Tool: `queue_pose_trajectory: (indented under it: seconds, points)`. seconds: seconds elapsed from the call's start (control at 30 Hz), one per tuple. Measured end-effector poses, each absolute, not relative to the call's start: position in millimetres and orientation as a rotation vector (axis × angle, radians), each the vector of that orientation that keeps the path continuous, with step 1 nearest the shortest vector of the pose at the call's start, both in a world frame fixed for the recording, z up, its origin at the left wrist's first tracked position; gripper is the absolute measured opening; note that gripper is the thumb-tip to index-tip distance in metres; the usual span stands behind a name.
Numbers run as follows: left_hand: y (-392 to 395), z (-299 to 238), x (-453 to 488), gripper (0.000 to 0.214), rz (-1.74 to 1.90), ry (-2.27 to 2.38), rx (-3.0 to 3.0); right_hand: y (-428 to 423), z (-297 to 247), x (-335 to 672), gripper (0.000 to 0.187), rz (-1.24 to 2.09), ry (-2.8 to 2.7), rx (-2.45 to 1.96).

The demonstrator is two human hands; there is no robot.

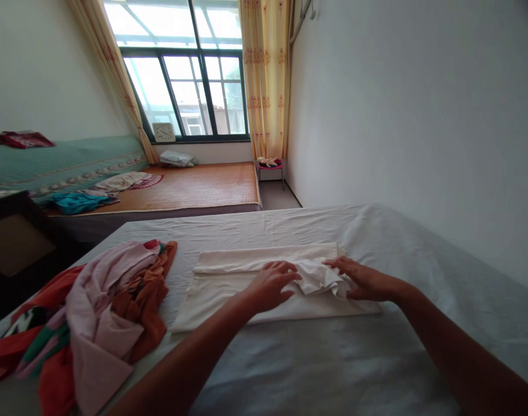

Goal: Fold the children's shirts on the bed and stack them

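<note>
A cream-white cloth (229,277) lies partly folded on a bed covered by a pale grey sheet (333,358). A bunched, crumpled part of the cloth (318,277) sits between my hands. My left hand (270,286) rests on the cloth with its fingers curled over the bunched part. My right hand (361,280) lies on the cloth's right end, fingers touching the same bunch from the other side.
A heap of pink, orange and patterned clothes (95,323) lies at the bed's left. Beyond it is a second bed with a woven mat (194,188), a green-covered bed (60,162), a window with a clock (163,132), and a small stool (270,166). A white wall runs along the right.
</note>
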State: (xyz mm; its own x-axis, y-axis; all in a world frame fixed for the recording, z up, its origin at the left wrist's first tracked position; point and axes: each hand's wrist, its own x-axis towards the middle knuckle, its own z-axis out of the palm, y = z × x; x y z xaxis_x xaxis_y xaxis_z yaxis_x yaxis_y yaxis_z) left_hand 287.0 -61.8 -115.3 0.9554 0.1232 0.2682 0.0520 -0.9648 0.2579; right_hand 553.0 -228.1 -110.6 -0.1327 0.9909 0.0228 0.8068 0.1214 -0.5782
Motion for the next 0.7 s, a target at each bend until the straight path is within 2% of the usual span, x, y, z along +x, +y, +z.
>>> queue_pose_trajectory:
  seconds: [0.07, 0.13, 0.27, 0.37, 0.47, 0.57, 0.7]
  points:
    - [-74, -126, 306, 0.033, 0.421, 0.105, 2.891, -225, -118, 545, 0.078, 0.585, -1.989, -1.722]
    - [-79, -135, 317, 0.022, 0.459, 0.147, 2.908, -223, -128, 538, 0.071, 0.514, -1.903, -1.715]
    - [-75, -139, 316, 0.018, 0.584, 0.233, 2.803, -221, -141, 537, 0.032, 0.369, -1.731, -1.729]
    - [-69, -135, 306, 0.025, 0.653, 0.207, 2.702, -222, -139, 544, 0.020, 0.277, -1.706, -1.700]
    - [-65, -135, 299, 0.027, 0.641, 0.179, 2.667, -227, -133, 551, 0.020, 0.276, -1.694, -1.699]
    - [-63, -139, 299, 0.026, 0.601, 0.172, 2.665, -234, -128, 551, 0.022, 0.468, -1.797, -1.702]
    - [-63, -143, 302, 0.025, 0.591, 0.169, 2.651, -239, -127, 537, 0.052, 0.505, -1.846, -1.779]
